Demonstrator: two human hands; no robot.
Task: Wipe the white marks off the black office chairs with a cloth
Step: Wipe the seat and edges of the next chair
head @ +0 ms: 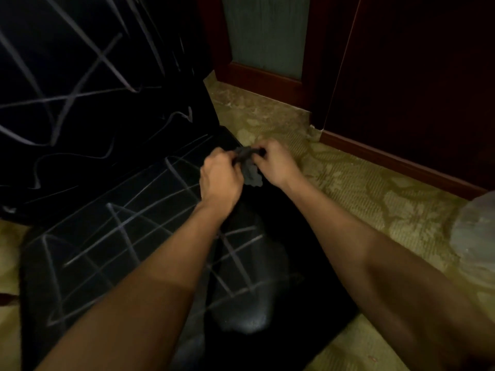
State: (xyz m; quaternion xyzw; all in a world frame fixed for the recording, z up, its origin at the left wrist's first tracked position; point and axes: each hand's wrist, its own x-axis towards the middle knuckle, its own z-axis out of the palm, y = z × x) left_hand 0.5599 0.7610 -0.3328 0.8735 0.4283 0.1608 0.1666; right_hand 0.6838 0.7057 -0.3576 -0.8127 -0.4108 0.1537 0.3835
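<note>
A black office chair fills the left and middle of the view. Its seat [112, 236] and its backrest [80, 76] are both crossed by white scribbled lines. Above the seat's far right corner I hold a small dark grey cloth [250, 170] between both hands. My left hand [221, 178] pinches its left side with curled fingers, and my right hand [273, 163] pinches its top right. The cloth hangs crumpled between them, apart from the seat.
Patterned yellow-green carpet [375, 188] covers the floor to the right. Dark red wooden panelling with a skirting board [401, 162] runs along the back right, with a greenish panel [265, 33] behind. A pale blurred object [476, 236] sits at the right edge.
</note>
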